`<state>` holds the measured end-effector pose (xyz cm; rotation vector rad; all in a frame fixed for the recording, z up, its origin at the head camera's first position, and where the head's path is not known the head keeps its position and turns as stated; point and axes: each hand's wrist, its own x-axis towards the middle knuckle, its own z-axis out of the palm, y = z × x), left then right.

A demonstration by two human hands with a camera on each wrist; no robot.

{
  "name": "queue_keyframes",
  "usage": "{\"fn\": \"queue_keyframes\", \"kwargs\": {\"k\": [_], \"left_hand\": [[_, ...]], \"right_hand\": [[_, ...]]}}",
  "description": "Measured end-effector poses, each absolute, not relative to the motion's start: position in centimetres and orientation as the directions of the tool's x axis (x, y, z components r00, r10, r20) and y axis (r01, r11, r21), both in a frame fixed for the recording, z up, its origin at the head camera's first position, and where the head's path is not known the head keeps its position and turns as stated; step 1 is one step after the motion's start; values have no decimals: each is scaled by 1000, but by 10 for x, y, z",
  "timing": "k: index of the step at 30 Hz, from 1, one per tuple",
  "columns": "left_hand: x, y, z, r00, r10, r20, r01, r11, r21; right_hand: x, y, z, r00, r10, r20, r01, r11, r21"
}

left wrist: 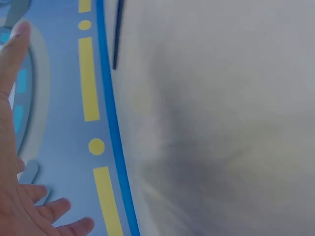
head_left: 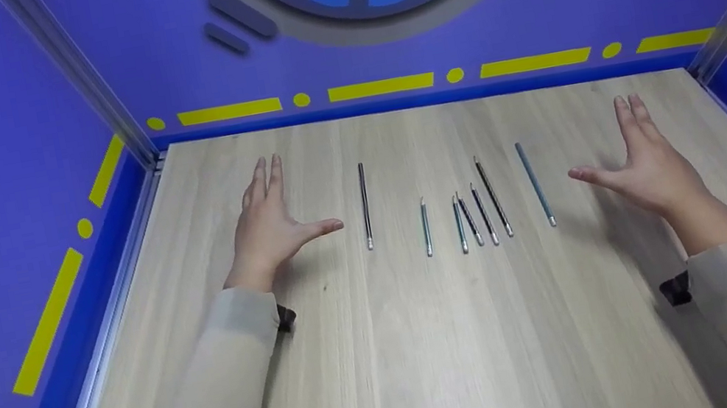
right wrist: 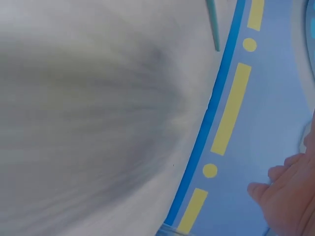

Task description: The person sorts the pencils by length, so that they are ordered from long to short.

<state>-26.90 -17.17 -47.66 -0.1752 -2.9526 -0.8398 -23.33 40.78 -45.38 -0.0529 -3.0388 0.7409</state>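
Note:
In the head view my left hand (head_left: 270, 228) is held over the left of the table, fingers straight, thumb spread toward a long black pencil (head_left: 365, 206) but apart from it. Opposite, my right hand (head_left: 653, 171) has straight fingers too, its thumb pointing at a long teal pencil (head_left: 535, 185) without touching. Between these lie a short teal pencil (head_left: 426, 226) and a cluster: another short teal pencil (head_left: 460, 224), two short dark pencils (head_left: 484, 214) and a long dark pencil (head_left: 493, 196). Their eraser ends face me. Each wrist view catches only part of one pencil.
The wooden table (head_left: 423, 373) is bounded by a blue back wall (head_left: 84, 59) with yellow markings and by side panels with metal corner posts (head_left: 86, 73). Black wrist devices (head_left: 286, 318) show at both cuffs.

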Motion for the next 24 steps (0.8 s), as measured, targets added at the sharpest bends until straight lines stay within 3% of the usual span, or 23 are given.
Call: {"fn": "queue_keyframes", "kwargs": {"k": [7,16,24], "left_hand": [[-269,-159,-474,-991,91,95,131,775,619],[-273,-141,-473,-996,94,-1,58,629,775],[-272,-133,-480,-996,87,-25,28,557,830]], "right_hand": [[-236,400,-456,-1000,17,-18,24,851,-524],[-239,389,-457,-999,3,-34,23,788,-615],[-242,380,-459,-997,17,-76,64,740,-670]]}}
